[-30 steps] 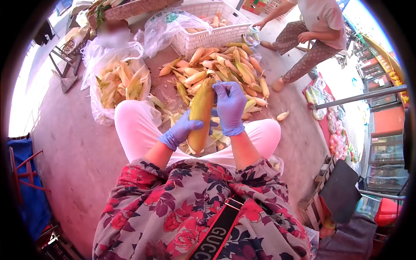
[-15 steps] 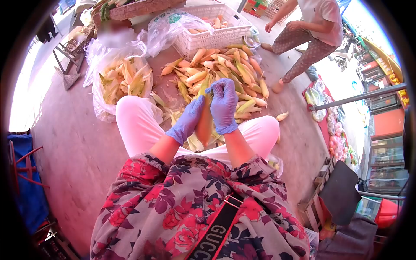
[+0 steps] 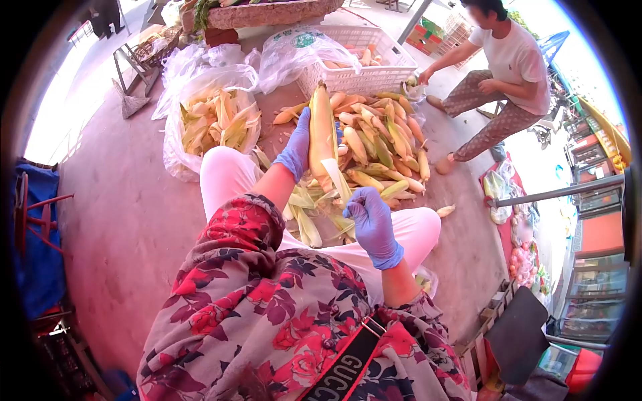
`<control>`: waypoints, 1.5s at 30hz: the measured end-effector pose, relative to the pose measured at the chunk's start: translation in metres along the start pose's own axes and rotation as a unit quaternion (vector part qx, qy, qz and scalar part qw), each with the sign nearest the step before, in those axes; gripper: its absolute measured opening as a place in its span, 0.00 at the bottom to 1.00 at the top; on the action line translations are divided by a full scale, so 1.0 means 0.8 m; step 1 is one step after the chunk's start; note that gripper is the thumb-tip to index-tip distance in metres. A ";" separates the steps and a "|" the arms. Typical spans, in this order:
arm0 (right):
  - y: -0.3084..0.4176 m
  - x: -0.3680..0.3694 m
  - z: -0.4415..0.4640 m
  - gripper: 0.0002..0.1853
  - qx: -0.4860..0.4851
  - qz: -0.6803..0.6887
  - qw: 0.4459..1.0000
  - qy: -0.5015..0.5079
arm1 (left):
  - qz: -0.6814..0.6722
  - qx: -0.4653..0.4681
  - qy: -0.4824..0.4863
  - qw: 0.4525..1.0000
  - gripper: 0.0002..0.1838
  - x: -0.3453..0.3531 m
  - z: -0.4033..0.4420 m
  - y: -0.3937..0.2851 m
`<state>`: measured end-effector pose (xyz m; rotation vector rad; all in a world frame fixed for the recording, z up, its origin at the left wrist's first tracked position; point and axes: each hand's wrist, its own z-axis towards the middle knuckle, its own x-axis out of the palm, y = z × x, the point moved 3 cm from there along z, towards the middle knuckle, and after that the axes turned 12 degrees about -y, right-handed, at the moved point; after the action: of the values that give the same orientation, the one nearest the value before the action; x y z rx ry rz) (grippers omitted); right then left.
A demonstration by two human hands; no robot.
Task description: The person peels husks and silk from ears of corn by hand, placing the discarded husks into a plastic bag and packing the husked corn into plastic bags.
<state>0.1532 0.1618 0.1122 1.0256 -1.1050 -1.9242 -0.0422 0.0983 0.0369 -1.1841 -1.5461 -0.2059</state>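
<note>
An ear of corn [image 3: 322, 134] with pale yellow-green husk stands upright in my left hand [image 3: 296, 148], whose gloved fingers are wrapped round its left side. A whitish strip of husk [image 3: 336, 178] hangs peeled away from its lower part, reaching down to my right hand [image 3: 373, 227]. The right fingers, in a blue glove too, are pinched closed at the end of that strip. Behind the held ear lies a heap of corn ears [image 3: 384, 137] on the floor. Loose husks [image 3: 304, 217] lie between my knees.
A clear plastic bag [image 3: 177, 144] full of husks stands at the left. Behind the heap is a white plastic crate [image 3: 334, 81] with ears inside and a plastic bag [image 3: 297, 50] over its edge. Another person [image 3: 511, 67] sits at the right, one hand near the crate.
My right hand has come down and right, away from the ear's top, with a husk strip now pulled down. The ear is raised and upright in my left hand. The view has shifted.
</note>
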 end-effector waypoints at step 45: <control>-0.124 0.038 0.009 0.44 0.123 0.183 0.975 0.011 | 0.010 0.103 -0.080 0.991 0.19 -0.012 -0.036 0.042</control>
<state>0.1162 0.1793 0.0167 0.8927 -1.4357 -1.5069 0.0005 0.0897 0.0244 -1.0731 -1.6507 0.0636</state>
